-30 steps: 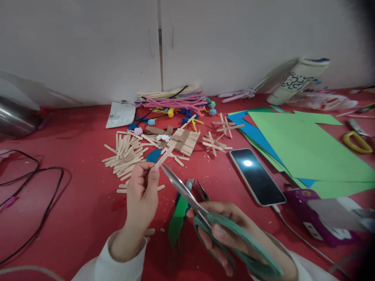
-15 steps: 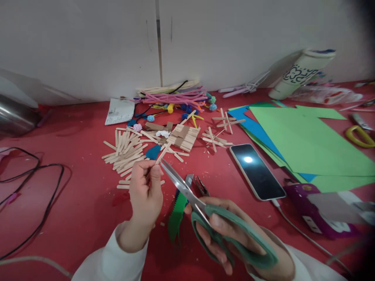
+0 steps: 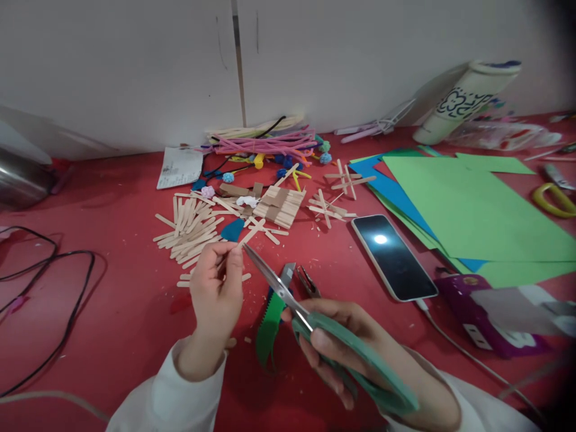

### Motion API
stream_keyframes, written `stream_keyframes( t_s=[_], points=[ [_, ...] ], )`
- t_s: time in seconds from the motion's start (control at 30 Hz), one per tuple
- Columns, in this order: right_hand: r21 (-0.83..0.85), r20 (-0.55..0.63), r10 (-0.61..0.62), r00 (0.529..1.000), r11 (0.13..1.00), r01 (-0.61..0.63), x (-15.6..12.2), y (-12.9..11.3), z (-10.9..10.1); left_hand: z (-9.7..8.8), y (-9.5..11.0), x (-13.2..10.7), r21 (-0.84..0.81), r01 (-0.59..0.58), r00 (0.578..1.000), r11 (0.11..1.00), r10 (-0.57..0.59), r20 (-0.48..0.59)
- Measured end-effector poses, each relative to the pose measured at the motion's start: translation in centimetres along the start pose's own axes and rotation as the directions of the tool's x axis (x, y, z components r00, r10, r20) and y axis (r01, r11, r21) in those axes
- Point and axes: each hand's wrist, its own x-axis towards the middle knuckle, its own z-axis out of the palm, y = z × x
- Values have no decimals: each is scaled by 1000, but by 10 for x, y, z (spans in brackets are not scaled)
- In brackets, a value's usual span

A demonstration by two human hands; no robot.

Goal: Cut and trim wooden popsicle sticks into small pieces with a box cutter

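My left hand (image 3: pixel 216 291) pinches a thin wooden craft stick (image 3: pixel 251 233) between thumb and fingers, its free end pointing up and right. My right hand (image 3: pixel 355 354) grips green-handled scissors (image 3: pixel 315 327), fingers through the loops. The steel blades reach up-left and their tips touch the stick right beside my left fingertips. Behind my hands lie a loose pile of craft sticks (image 3: pixel 189 231) and a small glued stick panel (image 3: pixel 279 205) on the red table (image 3: pixel 112 300).
A phone (image 3: pixel 392 255) with a cable lies right of the scissors, next to green and blue paper sheets (image 3: pixel 463 216). Pipe cleaners (image 3: pixel 270 144), stick crosses (image 3: pixel 335 198), a green serrated tool (image 3: pixel 269 330), yellow scissors (image 3: pixel 553 201), a tilted cup (image 3: pixel 468 99) and black cables (image 3: pixel 54 300) surround the spot.
The scissor blades have closed in on the stick at my left fingertips. Both hands drifted slightly left and the view tilted up a little.
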Motion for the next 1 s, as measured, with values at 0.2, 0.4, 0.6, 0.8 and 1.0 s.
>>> stream_keyframes(
  t_s=[0.2, 0.4, 0.6, 0.8, 1.0],
  points=[
    [-79, -69, 22, 997, 996, -27, 1, 0, -1, -5, -3, 3, 139, -126, 991, 982, 120, 50],
    [-147, -92, 36, 995, 988, -49, 3, 1, -5, -9, -5, 5, 230, -232, 972, 945, 219, 82],
    [-317, -42, -122, 992, 943, 102, 1, -3, -2, -9, -5, 3, 238, -245, 968, 940, 226, 104],
    [-325, -45, -127, 991, 940, 105, 2, -3, 1, -7, -3, 3, 277, -283, 959, 918, 266, 99],
    [-370, -42, -143, 989, 922, 117, 2, 2, 1, -6, -4, 2, 274, -270, 962, 923, 247, 115]
  ],
)
